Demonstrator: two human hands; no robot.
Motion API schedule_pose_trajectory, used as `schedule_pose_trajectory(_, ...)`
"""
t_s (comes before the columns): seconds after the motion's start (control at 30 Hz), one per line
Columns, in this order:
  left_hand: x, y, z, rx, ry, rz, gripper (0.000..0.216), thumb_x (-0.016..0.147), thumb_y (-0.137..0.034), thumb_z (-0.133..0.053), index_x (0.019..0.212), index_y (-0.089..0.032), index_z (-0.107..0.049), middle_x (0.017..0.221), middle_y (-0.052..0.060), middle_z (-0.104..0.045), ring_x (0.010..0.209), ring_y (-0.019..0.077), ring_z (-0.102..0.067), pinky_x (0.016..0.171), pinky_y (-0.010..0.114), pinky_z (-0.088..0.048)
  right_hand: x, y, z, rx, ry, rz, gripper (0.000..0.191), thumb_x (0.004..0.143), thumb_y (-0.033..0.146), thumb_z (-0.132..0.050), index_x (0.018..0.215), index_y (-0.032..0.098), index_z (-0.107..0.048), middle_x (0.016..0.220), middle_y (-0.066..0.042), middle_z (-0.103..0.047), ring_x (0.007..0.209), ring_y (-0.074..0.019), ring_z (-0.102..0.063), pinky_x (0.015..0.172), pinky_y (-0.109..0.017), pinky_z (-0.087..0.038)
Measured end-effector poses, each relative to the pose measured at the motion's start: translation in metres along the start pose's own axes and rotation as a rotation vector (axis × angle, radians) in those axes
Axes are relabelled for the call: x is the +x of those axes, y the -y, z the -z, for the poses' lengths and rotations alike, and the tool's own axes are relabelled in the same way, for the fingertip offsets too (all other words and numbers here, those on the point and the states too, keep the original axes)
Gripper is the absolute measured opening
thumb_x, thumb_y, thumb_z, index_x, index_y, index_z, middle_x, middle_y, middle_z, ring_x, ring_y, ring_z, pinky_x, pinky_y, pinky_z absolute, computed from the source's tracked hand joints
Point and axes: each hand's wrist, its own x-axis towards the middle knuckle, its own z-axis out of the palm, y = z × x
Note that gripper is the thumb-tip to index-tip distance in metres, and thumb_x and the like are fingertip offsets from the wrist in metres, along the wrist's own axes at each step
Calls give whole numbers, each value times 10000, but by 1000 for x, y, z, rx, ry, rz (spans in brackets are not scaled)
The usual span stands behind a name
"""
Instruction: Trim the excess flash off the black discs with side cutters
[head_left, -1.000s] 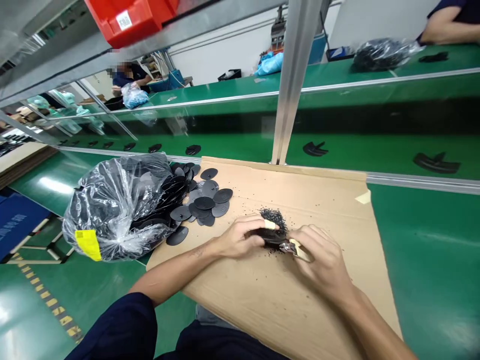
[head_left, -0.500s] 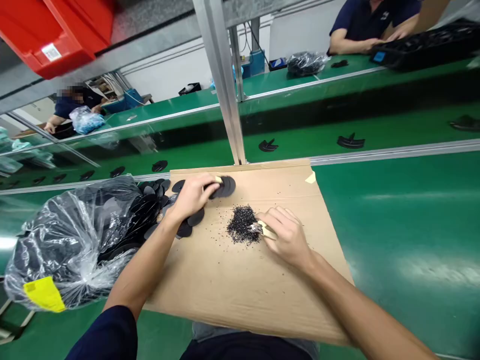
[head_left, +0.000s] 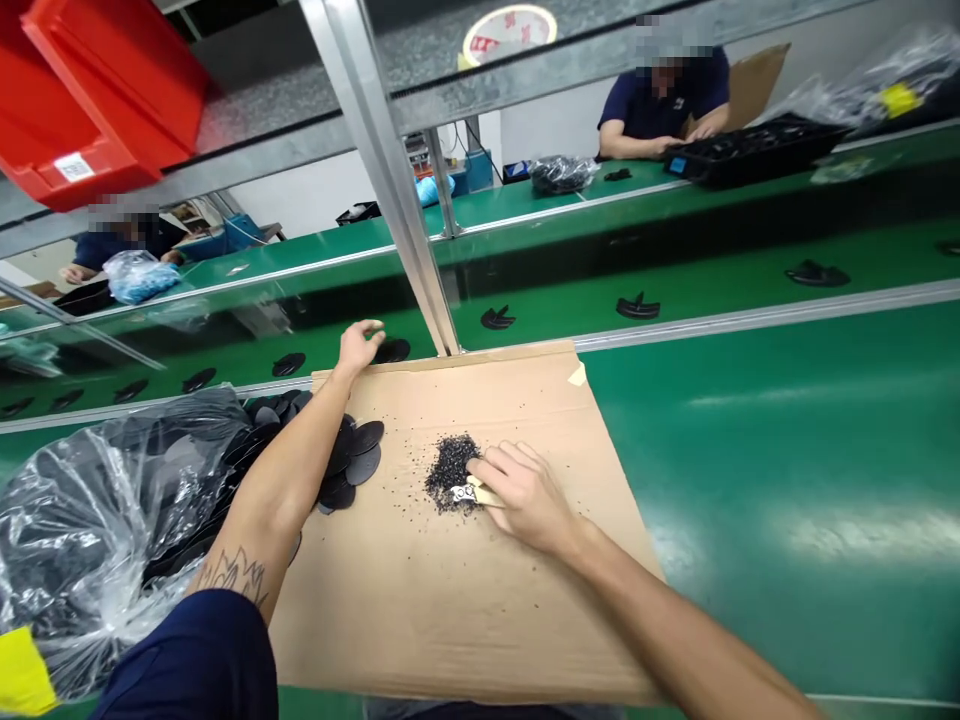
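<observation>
My left hand [head_left: 361,345] is stretched out over the far edge of the cardboard, its fingers apart and holding nothing. Just to its right, a black disc [head_left: 392,350] lies on the green belt. In my right hand [head_left: 525,490] is a pair of nippers [head_left: 476,493], their metal head over a pile of small black scraps [head_left: 452,468]. The pile sits on the brown cardboard sheet [head_left: 450,600], with loose bits scattered round it. Several overlapping black discs [head_left: 364,462] lie on the sheet beside my left forearm, which hides some of them.
A clear plastic bag [head_left: 105,530] filled with black discs stands at the left. Black parts [head_left: 637,306] are spaced along the green belt behind a metal post [head_left: 405,220]. A red bin [head_left: 105,110] and a tape roll [head_left: 510,35] are overhead. Two people sit across.
My left hand has carried a black disc away from the cardboard to the belt and let go of it. My right hand stays by the scraps with the nippers. The view has shifted right.
</observation>
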Motion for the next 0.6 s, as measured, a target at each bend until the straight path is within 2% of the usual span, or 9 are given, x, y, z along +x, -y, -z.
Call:
schedule_pose_trajectory(0.1, -14, -11, 4, 5, -160, -59, 262, 973, -216, -456, 1061, -111, -679, 962, 94, -699, 823, 171, -615, 824, 292, -502, 0, 3, -2, 0, 36, 17, 163, 826, 86, -620, 963, 174, -634, 819, -35, -604, 794, -193, -482, 701, -319, -299)
schedule_pose_trajectory(0.17, -33, -25, 2, -29, -210, -286, 258, 997, -289, -469, 1003, -136, -676, 879, 66, -663, 766, 160, -575, 767, 285, -480, 0, 5, -4, 11, 68, 27, 163, 816, 87, -637, 952, 176, -626, 817, -32, -593, 814, -197, -486, 711, -321, -292)
schedule_pose_trajectory(0.2, -44, -34, -1, -50, -184, -461, 245, 992, -322, -504, 961, -152, -678, 846, 56, -653, 751, 159, -565, 752, 287, -472, 0, 7, -5, 18, 89, 29, 166, 816, 91, -644, 955, 179, -622, 820, -30, -591, 825, -199, -489, 721, -321, -293)
schedule_pose_trajectory(0.27, -65, -56, -12, -42, -10, -802, 244, 986, -353, -538, 908, -171, -681, 840, 63, -663, 795, 178, -585, 776, 303, -478, 0, 10, -6, 31, 141, 25, 172, 827, 95, -649, 970, 183, -613, 831, -29, -593, 850, -204, -497, 749, -320, -304)
schedule_pose_trajectory(0.33, -77, -83, -30, 18, 225, -950, 259, 1006, -351, -500, 983, -177, -690, 956, 88, -700, 896, 205, -618, 834, 329, -497, 0, 12, -5, 45, 200, 19, 167, 846, 102, -647, 983, 187, -604, 851, -32, -601, 878, -210, -505, 779, -320, -316)
schedule_pose_trajectory(0.4, -75, -111, -53, 59, 414, -884, 275, 1012, -318, -477, 1141, -173, -672, 1161, 110, -701, 1077, 235, -627, 962, 369, -501, 0, 14, -4, 55, 256, 23, 162, 857, 114, -650, 989, 194, -598, 879, -38, -615, 906, -215, -510, 801, -324, -328)
schedule_pose_trajectory(0.47, -61, -136, -78, 110, 530, -682, 327, 999, -277, -499, 1284, -168, -617, 1362, 112, -644, 1277, 241, -572, 1117, 387, -438, 1, 14, -1, 52, 297, 30, 169, 860, 126, -652, 1002, 200, -598, 908, -45, -631, 928, -220, -513, 812, -331, -338)
schedule_pose_trajectory(0.6, -24, -167, -121, 172, 516, -432, 407, 1010, -241, -476, 1393, -120, -542, 1526, 161, -525, 1441, 271, -465, 1212, 400, -354, 1, 14, 4, 8, 353, 47, 146, 880, 143, -614, 1013, 203, -603, 924, -52, -647, 929, -224, -519, 808, -344, -350)
